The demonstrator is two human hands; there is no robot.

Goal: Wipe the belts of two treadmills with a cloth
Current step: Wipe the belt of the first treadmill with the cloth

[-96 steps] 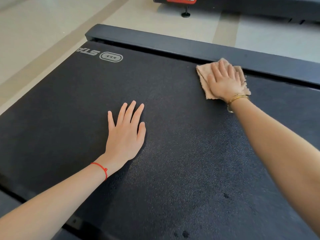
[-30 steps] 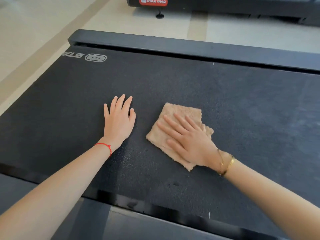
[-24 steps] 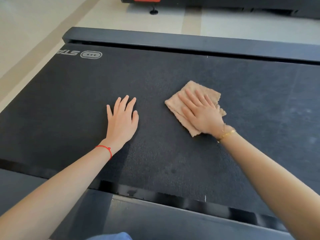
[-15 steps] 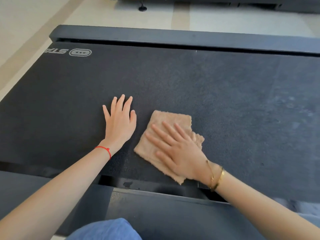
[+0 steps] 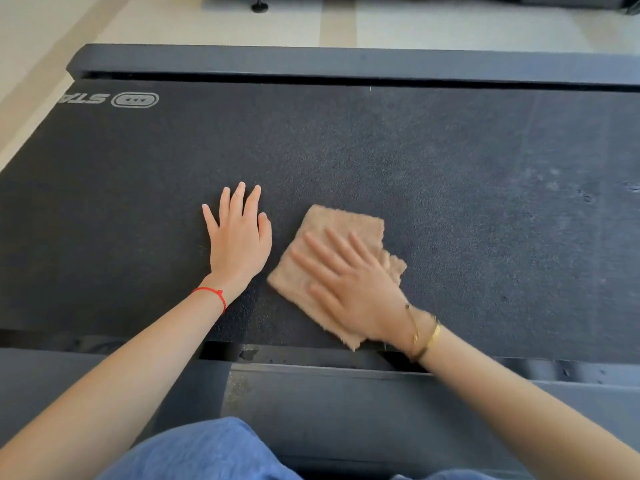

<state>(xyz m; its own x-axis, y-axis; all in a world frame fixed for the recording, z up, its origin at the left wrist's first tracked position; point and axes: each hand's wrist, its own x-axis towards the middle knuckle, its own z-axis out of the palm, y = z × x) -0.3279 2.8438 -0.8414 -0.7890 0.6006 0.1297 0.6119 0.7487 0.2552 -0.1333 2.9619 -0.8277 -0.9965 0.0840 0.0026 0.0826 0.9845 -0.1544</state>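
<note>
The dark textured treadmill belt [image 5: 450, 174] fills most of the view, with a white logo [image 5: 135, 99] at its far left. A tan cloth [image 5: 341, 223] lies on the belt near its near edge. My right hand [image 5: 349, 289] presses flat on the cloth with straight, spread fingers; its wrist carries gold bangles. My left hand [image 5: 239, 237] rests flat on the bare belt just left of the cloth, fingers straight, with a red string at the wrist.
A dark side rail [image 5: 346, 62] runs along the belt's far edge and another rail [image 5: 346, 400] along the near edge. Beige floor [image 5: 173, 19] lies beyond, with the foot of a second machine [image 5: 259, 8] at the top. Blue-clad knees [image 5: 207, 452] show at the bottom.
My right hand swept the cloth from the far rail toward me, out again, then back near the belt's near edge. My left hand stayed flat in place.
</note>
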